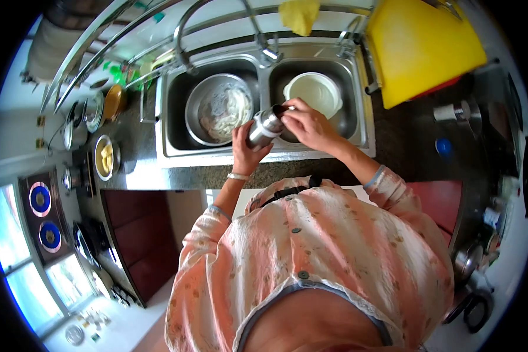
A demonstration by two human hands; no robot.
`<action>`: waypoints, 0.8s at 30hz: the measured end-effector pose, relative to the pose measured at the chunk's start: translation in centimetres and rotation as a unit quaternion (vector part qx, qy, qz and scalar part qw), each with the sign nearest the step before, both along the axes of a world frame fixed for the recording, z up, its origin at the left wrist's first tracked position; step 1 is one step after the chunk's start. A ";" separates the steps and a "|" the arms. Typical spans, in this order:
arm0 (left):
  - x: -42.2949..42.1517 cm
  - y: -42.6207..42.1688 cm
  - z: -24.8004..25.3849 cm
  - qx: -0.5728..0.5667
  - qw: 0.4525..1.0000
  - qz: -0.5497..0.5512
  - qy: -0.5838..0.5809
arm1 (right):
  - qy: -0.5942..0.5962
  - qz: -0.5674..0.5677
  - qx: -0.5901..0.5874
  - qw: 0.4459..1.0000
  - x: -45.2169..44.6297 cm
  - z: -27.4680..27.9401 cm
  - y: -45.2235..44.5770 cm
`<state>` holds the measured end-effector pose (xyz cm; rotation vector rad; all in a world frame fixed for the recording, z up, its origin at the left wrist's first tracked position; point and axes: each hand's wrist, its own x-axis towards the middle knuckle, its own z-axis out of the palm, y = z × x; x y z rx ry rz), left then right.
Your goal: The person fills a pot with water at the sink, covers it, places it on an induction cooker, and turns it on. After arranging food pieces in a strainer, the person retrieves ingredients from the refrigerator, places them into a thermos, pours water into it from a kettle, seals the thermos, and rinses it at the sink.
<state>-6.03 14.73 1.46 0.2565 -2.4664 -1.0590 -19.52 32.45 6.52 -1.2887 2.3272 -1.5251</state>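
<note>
A steel thermos flask [261,134] is tilted over the front of the sink, near the divider between its two basins. My left hand [247,154] is wrapped round the flask's lower body. My right hand [312,125] is at its mouth, fingers curled in by the rim; what they pinch there is hidden. Behind the flask, in the left basin, sits a large steel bowl [195,111] with whitish strips in cloudy water. The right basin holds a white bowl [320,88] with pale liquid or a pale bottom, just beyond my right hand.
A faucet [268,54] stands behind the divider. A yellow cutting board [422,50] leans at the right, with a yellow cloth [299,16] on the rail. On the left counter is a small bowl [116,158] of yellow pieces. A blue round object [443,146] lies right.
</note>
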 end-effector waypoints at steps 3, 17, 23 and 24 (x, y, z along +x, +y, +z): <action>0.2 0.1 -0.6 0.011 1.000 -0.016 -0.022 | 0.027 0.043 0.148 0.988 -0.5 3.3 1.5; -0.6 1.5 0.5 0.392 0.920 -0.021 0.023 | -0.046 -0.027 -0.010 0.999 0.7 4.7 5.5; -2.7 2.7 -2.6 0.179 0.974 -0.135 -0.024 | -0.013 0.005 -0.032 0.999 2.0 0.3 6.7; -3.3 4.6 -2.0 0.241 0.961 -0.138 0.004 | -0.022 -0.010 -0.064 0.998 2.4 -0.8 6.7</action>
